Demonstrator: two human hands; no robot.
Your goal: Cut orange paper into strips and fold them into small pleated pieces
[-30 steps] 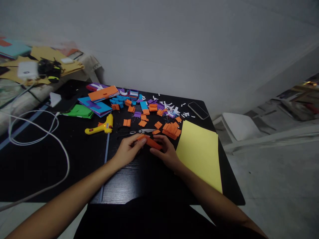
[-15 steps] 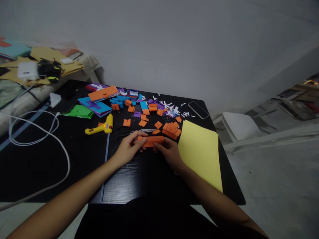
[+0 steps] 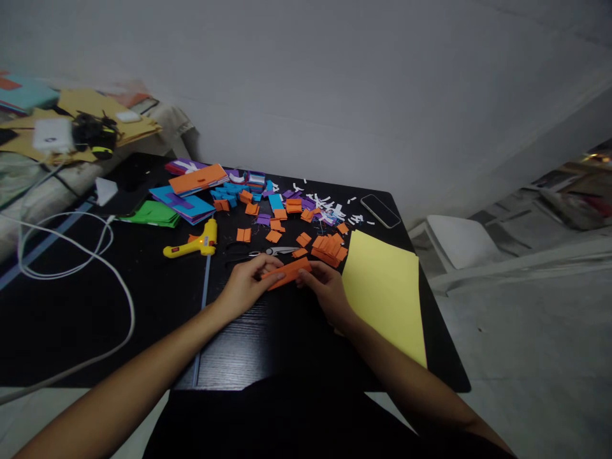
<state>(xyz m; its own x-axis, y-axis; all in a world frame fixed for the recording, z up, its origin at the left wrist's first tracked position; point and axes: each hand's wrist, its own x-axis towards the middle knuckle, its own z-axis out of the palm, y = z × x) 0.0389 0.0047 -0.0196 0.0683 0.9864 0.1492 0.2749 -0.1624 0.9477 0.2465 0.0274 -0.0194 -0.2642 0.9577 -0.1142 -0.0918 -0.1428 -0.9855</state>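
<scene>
An orange paper strip (image 3: 289,273) is held between both hands over the near middle of the black table. My left hand (image 3: 248,284) pinches its left end, thumb on top. At the right end, my right hand (image 3: 327,291) grips it with thumb and fingers. The strip slopes up towards the right. Just beyond the hands lie scissors (image 3: 277,251), their handles partly behind my left hand. Several small folded orange pieces (image 3: 329,248) are heaped past my right hand, with others scattered farther back.
A yellow glue gun (image 3: 194,242) lies to the left, near a white cable (image 3: 125,287). Yellow paper sheets (image 3: 382,287) cover the right side, with a phone (image 3: 380,211) behind. Farther back are coloured paper stacks (image 3: 184,204) and white scraps (image 3: 327,207). A white stool (image 3: 454,242) stands right.
The orange strip has tilted, its left end now lower and nearer me. My left hand has shifted slightly with it, and more of the scissors shows.
</scene>
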